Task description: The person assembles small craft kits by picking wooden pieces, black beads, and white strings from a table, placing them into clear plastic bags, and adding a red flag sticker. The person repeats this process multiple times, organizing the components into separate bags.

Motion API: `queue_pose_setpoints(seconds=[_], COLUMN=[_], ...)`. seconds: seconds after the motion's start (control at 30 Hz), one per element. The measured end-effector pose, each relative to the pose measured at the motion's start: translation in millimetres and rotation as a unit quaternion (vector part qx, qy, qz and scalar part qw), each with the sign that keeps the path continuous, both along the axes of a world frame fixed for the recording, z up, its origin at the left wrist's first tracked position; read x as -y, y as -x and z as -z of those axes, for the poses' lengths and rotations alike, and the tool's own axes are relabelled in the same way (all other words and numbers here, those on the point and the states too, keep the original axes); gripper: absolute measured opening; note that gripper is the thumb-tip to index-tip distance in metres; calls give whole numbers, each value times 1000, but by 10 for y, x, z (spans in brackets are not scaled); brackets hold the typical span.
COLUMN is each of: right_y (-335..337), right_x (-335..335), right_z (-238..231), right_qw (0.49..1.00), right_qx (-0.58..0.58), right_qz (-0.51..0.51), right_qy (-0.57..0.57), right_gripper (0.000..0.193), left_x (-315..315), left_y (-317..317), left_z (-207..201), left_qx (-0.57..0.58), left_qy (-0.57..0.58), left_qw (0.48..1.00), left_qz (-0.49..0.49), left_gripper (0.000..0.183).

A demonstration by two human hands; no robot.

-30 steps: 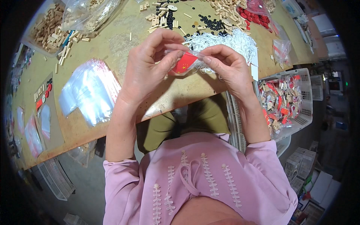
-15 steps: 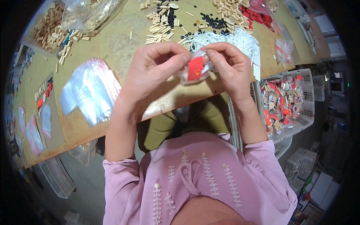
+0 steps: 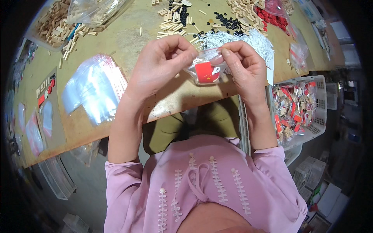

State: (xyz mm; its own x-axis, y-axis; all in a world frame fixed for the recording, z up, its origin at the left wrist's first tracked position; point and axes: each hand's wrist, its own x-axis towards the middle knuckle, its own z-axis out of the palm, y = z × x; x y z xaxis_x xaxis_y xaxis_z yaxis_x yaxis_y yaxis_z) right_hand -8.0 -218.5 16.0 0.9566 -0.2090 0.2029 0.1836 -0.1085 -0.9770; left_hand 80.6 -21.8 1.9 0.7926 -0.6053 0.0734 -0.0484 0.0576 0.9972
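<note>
The left hand [image 3: 161,66] and right hand [image 3: 243,66] pinch the top edge of a small clear bag [image 3: 208,70] between thumb and fingertips, fingers drawn narrow, holding it over the table's [image 3: 128,35] near edge. Inside shows a red piece with small wooden parts. If the pinch slips or the mouth stays partly unsealed, the contents could spill onto the lap below. At 12 o'clock lie white strings [image 3: 237,39], wooden sticks [image 3: 173,21] and black beads [image 3: 225,21]; at 9 o'clock a stack of empty bags [image 3: 95,89]; at 4 o'clock a white basket [image 3: 316,112] of filled packets
</note>
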Motion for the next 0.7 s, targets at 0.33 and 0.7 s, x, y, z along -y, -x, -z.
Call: queue_pose_setpoints(seconds=[0.33, 0.7], right_y=[23, 124], right_x=[-148, -99], right_z=[23, -14], right_qw=[998, 999], right_qx=[-18, -33], right_qz=[27, 15], right_qy=[54, 10], right_gripper=[7, 8], left_x=[80, 85], left_y=[53, 67], left_z=[-14, -110], left_qx=[35, 183], left_qy=[25, -63], left_qw=[999, 981], left_qz=[-3, 1], left_gripper=[17, 8])
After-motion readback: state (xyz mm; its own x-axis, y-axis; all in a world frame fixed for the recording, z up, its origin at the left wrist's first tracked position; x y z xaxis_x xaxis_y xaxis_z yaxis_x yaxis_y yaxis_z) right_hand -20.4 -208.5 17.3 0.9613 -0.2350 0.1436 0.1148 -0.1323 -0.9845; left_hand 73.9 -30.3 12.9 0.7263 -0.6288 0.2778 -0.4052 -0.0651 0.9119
